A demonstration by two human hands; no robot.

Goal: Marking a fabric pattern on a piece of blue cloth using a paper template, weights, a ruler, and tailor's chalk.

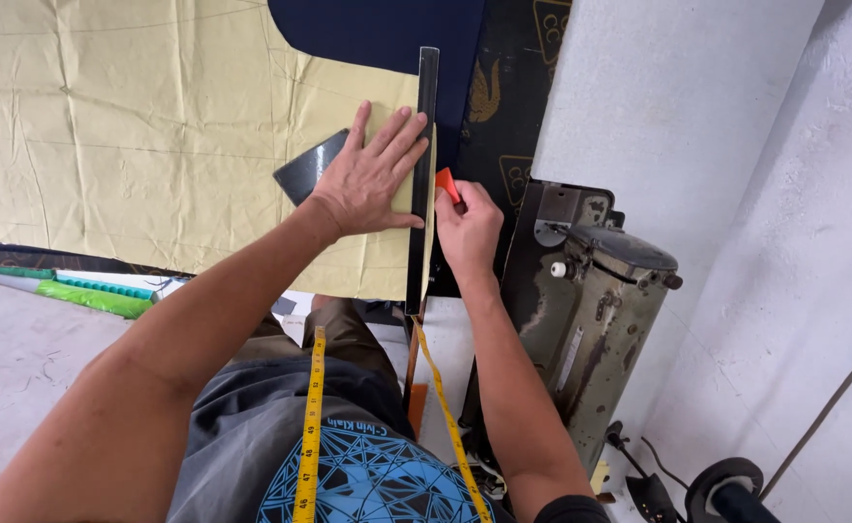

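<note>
Yellow tape [310, 426] hangs round the neck, over the shirt. L hand [373, 179] lies flat, fingers spread open, pressing the black ruler [424, 174] onto yellow cloth [155, 126] on the table; R hand [467, 228], just right of the ruler, has fingers closed on red chalk [448, 184]. Sewing machine [591, 310] stands to the right, navy cloth [378, 34] beyond the ruler's far end.

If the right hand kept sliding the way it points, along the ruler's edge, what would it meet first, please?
The right hand, pinching an orange chalk, points up along the black ruler. Its line runs over dark patterned cloth; nothing else seems to stand in the way, though depth is hard to judge.
</note>
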